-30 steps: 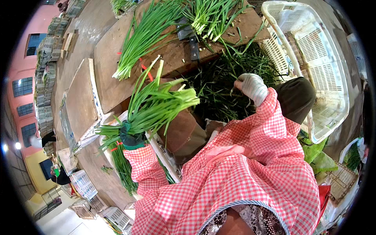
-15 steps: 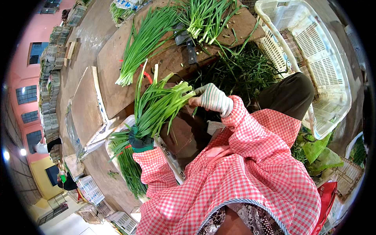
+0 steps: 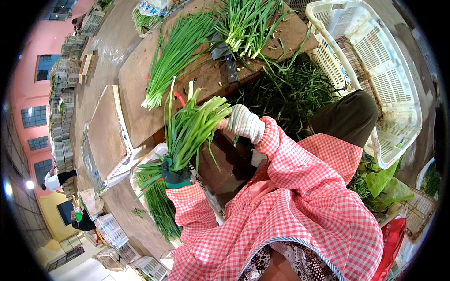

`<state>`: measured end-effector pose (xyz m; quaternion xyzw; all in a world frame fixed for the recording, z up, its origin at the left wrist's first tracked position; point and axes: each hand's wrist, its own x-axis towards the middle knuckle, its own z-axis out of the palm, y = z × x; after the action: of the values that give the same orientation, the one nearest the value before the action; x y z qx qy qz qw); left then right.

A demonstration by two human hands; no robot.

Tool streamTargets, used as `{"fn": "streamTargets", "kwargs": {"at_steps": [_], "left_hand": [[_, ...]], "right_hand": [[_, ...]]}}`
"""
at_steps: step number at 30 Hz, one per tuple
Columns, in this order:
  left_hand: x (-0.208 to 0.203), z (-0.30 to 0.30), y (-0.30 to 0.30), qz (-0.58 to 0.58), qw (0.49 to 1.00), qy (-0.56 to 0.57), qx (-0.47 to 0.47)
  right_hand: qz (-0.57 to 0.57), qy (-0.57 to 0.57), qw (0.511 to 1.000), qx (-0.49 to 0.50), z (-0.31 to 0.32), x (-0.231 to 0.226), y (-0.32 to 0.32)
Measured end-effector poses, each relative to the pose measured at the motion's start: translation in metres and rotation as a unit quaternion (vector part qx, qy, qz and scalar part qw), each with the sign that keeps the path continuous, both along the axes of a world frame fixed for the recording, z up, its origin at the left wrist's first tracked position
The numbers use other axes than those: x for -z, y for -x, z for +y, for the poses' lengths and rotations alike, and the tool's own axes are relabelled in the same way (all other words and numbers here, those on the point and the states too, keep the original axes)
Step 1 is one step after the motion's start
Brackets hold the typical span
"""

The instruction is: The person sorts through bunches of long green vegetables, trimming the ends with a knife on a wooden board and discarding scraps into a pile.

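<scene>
My left hand [image 3: 177, 174], in a dark green glove, is closed around the leafy end of a bunch of garlic chives [image 3: 199, 129]. The bunch slants up to the right, its pale cut ends fanned out. At those ends is my right hand [image 3: 244, 123], in a striped white knit glove with bare fingertips; it grips the side of the stems, and some fingers are hidden. Beyond, on a brown board [image 3: 133, 89], lie a long loose bundle of chives [image 3: 176, 56] and a second heap [image 3: 246, 28]. A knife with a black handle [image 3: 231, 68] rests between them.
Dark leaf scraps [image 3: 290, 89] are piled beneath the board's near edge. A large white plastic crate [image 3: 393, 70] stands at the right, by my knee [image 3: 349, 112]. More chives [image 3: 159, 206] lie below my left hand. A low brown-topped stand [image 3: 107, 131] is at the left.
My right hand has moved slightly left and down along the stem ends. The bunch now stands a little steeper. My left hand keeps its grip, and the whole view has shifted slightly.
</scene>
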<state>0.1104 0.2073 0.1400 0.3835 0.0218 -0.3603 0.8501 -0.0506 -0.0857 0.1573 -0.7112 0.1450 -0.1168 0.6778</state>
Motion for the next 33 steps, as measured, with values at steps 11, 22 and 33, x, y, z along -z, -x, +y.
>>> {"fn": "streamTargets", "kwargs": {"at_steps": [11,22,33], "left_hand": [[-0.02,-0.027,0.026,-0.007,0.994,-0.071,-0.077],[-0.027,-0.026,0.023,-0.032,0.998,-0.023,-0.054],[-0.032,-0.019,0.011,-0.072,0.997,-0.02,-0.012]], "right_hand": [[-0.122,0.222,0.959,0.127,-0.008,0.04,0.003],[0.108,-0.045,0.962,0.246,-0.045,0.005,0.048],[0.247,0.111,0.956,0.113,-0.086,-0.016,0.105]]}}
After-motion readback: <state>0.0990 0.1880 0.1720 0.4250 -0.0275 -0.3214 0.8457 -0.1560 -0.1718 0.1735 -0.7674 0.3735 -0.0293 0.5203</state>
